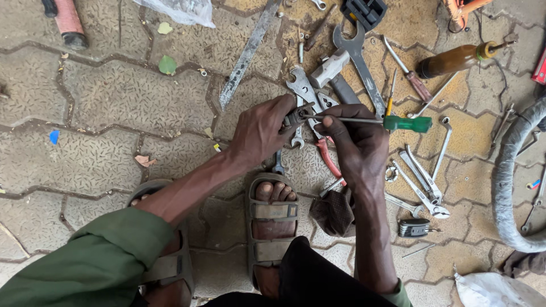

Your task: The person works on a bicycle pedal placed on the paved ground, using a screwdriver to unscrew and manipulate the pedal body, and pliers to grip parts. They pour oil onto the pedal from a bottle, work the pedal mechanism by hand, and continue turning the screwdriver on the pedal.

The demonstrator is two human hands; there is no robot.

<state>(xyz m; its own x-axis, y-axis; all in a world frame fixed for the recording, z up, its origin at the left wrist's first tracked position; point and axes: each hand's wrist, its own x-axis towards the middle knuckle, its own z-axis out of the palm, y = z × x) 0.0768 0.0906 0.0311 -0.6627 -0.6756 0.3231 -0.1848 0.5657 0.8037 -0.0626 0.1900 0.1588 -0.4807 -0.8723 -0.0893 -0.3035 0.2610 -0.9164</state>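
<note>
Left hand [263, 133] closes around a small dark metal part [296, 116], held above the paving. Right hand [355, 145] grips a screwdriver [387, 121] with a green handle, its tip meeting the part. Below and around the hands lie spanners [358, 62], red-handled pliers [329, 159], a brown bottle [455, 58] and a sandalled foot [274, 213].

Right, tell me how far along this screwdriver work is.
Done: tools already lie spread on the paving. In hand: the left hand grips a small metal part, the right hand holds the green-handled screwdriver with its tip at the part. Left: the part is not yet set down; its state is unclear.
</note>
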